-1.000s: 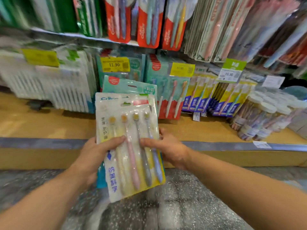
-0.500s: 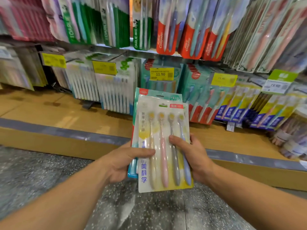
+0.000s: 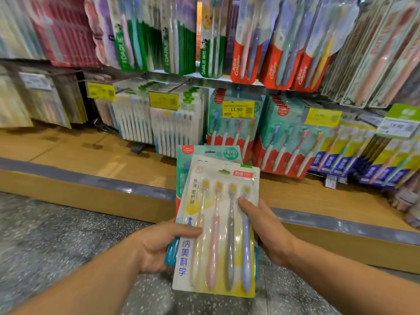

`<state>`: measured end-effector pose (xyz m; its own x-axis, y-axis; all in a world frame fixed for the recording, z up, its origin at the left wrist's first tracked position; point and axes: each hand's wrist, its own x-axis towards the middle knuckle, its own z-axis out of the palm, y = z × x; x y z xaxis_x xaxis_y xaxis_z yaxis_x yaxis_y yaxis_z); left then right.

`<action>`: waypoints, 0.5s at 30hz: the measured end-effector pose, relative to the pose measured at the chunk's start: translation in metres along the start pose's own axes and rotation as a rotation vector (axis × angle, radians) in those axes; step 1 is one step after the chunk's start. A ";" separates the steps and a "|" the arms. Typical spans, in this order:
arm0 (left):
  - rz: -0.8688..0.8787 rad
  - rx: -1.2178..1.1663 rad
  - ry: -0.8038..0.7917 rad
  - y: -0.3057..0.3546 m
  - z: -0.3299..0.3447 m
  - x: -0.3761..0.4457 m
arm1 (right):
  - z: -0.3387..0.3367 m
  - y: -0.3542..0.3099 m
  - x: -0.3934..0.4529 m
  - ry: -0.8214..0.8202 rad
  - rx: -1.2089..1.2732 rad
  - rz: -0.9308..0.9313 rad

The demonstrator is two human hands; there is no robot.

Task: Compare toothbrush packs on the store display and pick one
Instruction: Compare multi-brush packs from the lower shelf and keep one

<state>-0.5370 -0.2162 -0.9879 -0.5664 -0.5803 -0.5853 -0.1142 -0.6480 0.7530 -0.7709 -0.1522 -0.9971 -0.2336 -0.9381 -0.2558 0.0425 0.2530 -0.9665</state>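
1. Packs: we hold two stacked, white 4-brush pack in front, teal pack behind, low before the shelf.
2. Left hand: grip pinches both packs, thumb on front.
3. Right hand: grip clasps packs' rt edge.

Both hands hold two stacked packs upright before the display. The left hand pinches the front pack with thumb on its face; the right hand grips its right edge. A teal pack sits behind. Hanging packs and a yellow price tag fill the shelf.
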 end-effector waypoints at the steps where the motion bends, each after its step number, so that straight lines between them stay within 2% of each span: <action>1: -0.002 -0.014 0.018 -0.001 -0.003 -0.002 | 0.003 0.000 0.002 -0.014 -0.010 0.010; 8: 0.088 -0.074 0.115 0.005 -0.012 -0.012 | 0.019 -0.014 0.015 -0.014 -0.012 0.070; 15: 0.068 -0.096 0.020 0.012 0.007 -0.002 | -0.002 -0.021 0.008 0.067 0.027 0.073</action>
<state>-0.5426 -0.2188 -0.9757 -0.5533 -0.6339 -0.5404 0.0037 -0.6506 0.7594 -0.7759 -0.1647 -0.9788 -0.2935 -0.8992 -0.3246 0.0876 0.3128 -0.9458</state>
